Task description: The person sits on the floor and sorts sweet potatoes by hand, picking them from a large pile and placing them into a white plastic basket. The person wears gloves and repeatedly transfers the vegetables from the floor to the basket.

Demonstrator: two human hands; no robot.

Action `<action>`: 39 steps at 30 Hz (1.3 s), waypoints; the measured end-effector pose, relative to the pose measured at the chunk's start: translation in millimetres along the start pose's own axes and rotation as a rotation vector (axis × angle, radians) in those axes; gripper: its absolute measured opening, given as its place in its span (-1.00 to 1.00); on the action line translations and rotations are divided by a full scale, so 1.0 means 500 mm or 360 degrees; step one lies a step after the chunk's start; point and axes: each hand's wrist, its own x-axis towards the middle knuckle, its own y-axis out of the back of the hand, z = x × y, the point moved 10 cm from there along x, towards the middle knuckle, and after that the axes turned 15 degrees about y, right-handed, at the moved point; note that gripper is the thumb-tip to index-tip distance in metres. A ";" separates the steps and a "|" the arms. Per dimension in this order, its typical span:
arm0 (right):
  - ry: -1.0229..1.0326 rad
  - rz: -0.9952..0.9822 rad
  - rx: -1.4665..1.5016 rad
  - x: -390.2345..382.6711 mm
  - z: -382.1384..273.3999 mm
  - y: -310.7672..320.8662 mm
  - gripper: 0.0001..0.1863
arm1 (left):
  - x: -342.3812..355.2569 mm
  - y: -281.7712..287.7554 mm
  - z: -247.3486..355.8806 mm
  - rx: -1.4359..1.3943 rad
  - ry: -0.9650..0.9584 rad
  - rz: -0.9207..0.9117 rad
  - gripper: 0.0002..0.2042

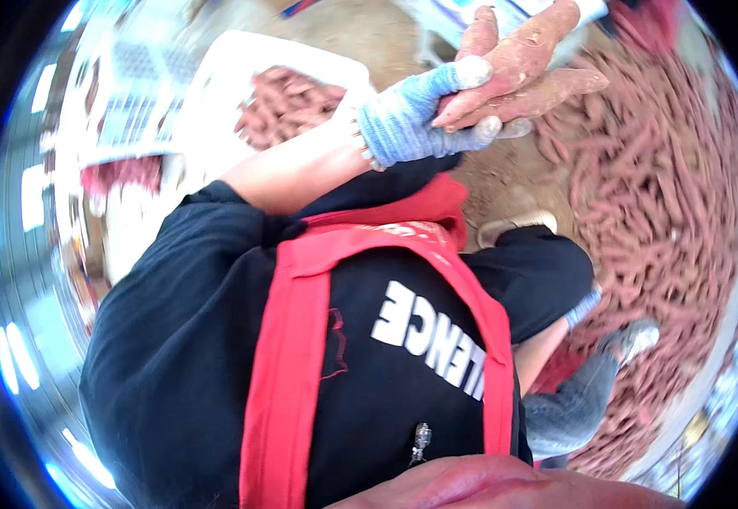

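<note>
My left hand, in a blue-grey knit glove, is raised at the upper middle with its fingers closed round several reddish sweet potatoes. They stick out past the fingertips, up and to the right. On the right, beyond my dark-trousered knee, part of my right hand shows in a similar blue glove. Its fingers are hidden or too blurred to read. It is low beside a large heap of sweet potatoes spread over the floor; whether it touches any of them I cannot make out.
A white tub holding sweet potatoes stands left of my raised hand, with a white slatted crate further left. Bare brown floor lies before my shoe. Another person's grey-clothed limb reaches in at the lower right.
</note>
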 end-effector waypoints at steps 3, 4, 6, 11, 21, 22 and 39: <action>0.0251 -0.0084 -0.0160 -0.050 -0.146 -0.155 -0.72 | -0.155 0.052 0.060 -0.0184 -0.0351 -0.0033 -0.59; 0.0308 -0.0126 -0.0215 -0.064 -0.186 -0.204 -0.71 | -0.212 0.070 0.073 -0.0241 -0.0476 -0.0038 -0.59; 0.0303 -0.0370 -0.0305 -0.004 -0.226 -0.262 -0.69 | -0.320 0.188 0.113 -0.0196 -0.0916 0.0284 -0.59; 0.0575 -0.1029 -0.0129 -0.045 -0.321 -0.522 -0.68 | -0.409 0.488 0.124 -0.0764 -0.1042 0.0574 -0.45; 0.0340 -0.0947 -0.0179 -0.169 -0.210 -0.628 -0.71 | -0.646 0.983 0.175 -0.0877 -0.1678 0.2043 -0.50; 0.0329 -0.0826 -0.0176 -0.164 -0.205 -0.608 -0.74 | -0.653 1.038 0.187 -0.0815 -0.1545 0.2224 -0.52; 0.0292 -0.0704 -0.0296 -0.123 -0.162 -0.582 -0.73 | -0.611 0.896 0.003 -0.0532 -0.1018 0.2769 -0.33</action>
